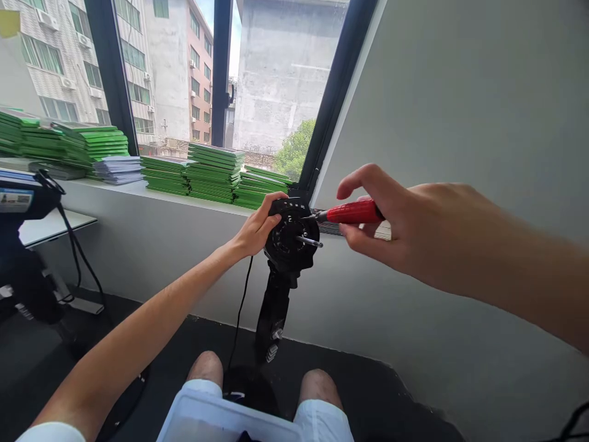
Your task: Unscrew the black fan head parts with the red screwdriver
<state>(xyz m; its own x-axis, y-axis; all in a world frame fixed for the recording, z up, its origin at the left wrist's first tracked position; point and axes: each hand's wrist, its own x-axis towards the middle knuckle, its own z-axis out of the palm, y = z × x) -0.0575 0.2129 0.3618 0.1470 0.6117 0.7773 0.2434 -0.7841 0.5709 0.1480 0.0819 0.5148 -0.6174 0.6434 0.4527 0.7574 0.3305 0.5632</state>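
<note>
Left hand grips rim of black fan motor housing, steadying it atop stand. Right hand pinches red-handled screwdriver, tip at housing face, beside protruding shaft. Step judged: screw driving. Next: keep tip seated, rotate handle.

You have a single view, from the camera on your head, looking forward and slightly down along your outstretched arms toward the window sill and the grey wall beyond your fingers. It sits close: your knees fill the bottom edge, below your fingers, and the window spans the top.
</note>
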